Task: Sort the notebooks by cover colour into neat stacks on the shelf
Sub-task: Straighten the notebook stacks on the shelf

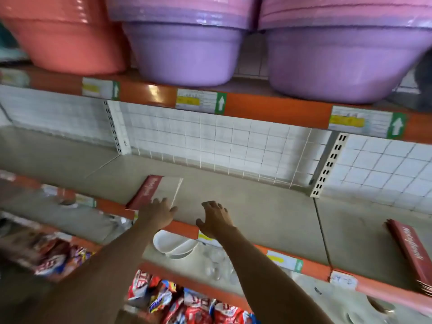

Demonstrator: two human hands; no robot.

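Left hand [157,212] rests flat, fingers straight, on a grey notebook with red spine [156,191] at the shelf [268,206] front edge. Right hand [215,218], relaxed, holds nothing. Red notebook stack [411,251] lies far right. Purple basins [187,52] overhead.

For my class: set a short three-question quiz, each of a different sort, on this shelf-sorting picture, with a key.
1. True or false: the left hand rests on the grey notebook.
2. Which basins stand directly above that notebook? A purple B green C black
3. Fill in: the stack of red notebooks lies at the shelf's ___ end.

Key: 1 true. 2 A. 3 right. The right hand holds nothing, fingers spread over the bare shelf.
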